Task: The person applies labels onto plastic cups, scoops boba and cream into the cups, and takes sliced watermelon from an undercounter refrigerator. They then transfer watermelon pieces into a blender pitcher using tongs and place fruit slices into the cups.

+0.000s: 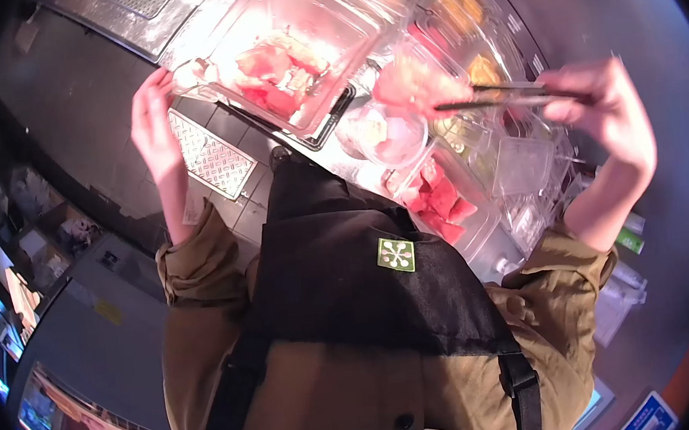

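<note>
In my right hand [600, 112] is a pair of dark tongs [516, 97], pointing left over the clear containers. At their tips is a pink-red blur of fruit [410, 82]; motion smears whether they grip it. Just below stands a round clear cup [391, 137] with pale pieces inside. My left hand [155, 121] is raised at the left corner of a large clear tub [339, 70], fingers closed against a shiny, glare-washed thing [196, 73]. Red fruit chunks [273, 73], which look like watermelon, lie in that tub.
Nearest my apron, a clear container [479, 231] holds more red chunks [436, 202]. Yellow fruit [461, 6] sits in clear boxes at the back right. Empty-looking clear lids [522, 165] are stacked near my right forearm. A perforated white mat [210, 153] lies on the tiled floor.
</note>
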{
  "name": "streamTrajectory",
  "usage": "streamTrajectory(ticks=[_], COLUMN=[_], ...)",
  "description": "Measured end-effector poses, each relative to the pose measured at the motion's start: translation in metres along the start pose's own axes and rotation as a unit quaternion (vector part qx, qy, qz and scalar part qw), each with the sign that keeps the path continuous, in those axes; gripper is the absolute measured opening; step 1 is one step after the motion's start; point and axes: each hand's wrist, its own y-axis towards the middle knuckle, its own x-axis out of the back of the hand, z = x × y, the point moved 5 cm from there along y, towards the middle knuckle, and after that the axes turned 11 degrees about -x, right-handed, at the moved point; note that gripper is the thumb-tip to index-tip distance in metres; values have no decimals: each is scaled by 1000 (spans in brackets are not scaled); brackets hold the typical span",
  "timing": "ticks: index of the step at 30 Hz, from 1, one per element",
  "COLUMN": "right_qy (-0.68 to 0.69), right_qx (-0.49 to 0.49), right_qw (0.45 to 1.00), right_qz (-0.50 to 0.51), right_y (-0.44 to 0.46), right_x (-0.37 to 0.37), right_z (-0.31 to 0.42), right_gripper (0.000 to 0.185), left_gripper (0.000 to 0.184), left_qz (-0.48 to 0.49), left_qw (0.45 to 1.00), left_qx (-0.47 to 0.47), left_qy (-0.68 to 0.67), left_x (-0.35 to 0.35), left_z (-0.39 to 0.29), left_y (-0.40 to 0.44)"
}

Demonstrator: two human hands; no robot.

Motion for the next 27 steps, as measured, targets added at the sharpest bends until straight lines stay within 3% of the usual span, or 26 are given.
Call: streamTrajectory(ticks=[1,3,6,10,12,15,17,19,23,27], right_qy=[-50,-194,-266,-154,-1,142,156,222,124,47], right_qx=[-23,68,-18,-107,-179,-260,-323,-416,-529,-444], right_qw=[998,975,960,975,974,926,883,837,796,827], right_qz=[17,-81,-82,-120,-141,-235,-302,-277,-268,-343], right_y=[-7,-13,0,-32,-75,-155,-205,-241,-271,-259], right_x=[-13,-54,-122,-133,-127,-162,-215,-265,-312,-328], right_z=[-16,-40,-78,-106,-128,-184,-219,-227,-222,-239], right_gripper=[19,18,21,28,36,37,36,38,41,40], left_gripper=[34,31,20,14,14,14,14,14,14,17], left_qz=[-32,-59,-93,51,89,166,230,293,409,492], left_qw=[999,996,985,956,940,927,909,889,837,796], left_qx=[40,65,143,280,322,329,339,345,363,351], left_qy=[6,30,-25,-64,-69,-71,-76,-68,-31,-31], left_x=[8,28,44,23,5,-28,-54,-77,-116,-147], left_z=[2,18,37,57,61,67,61,65,60,42], left_y=[-2,-12,-37,-81,-100,-116,-126,-136,-166,-207])
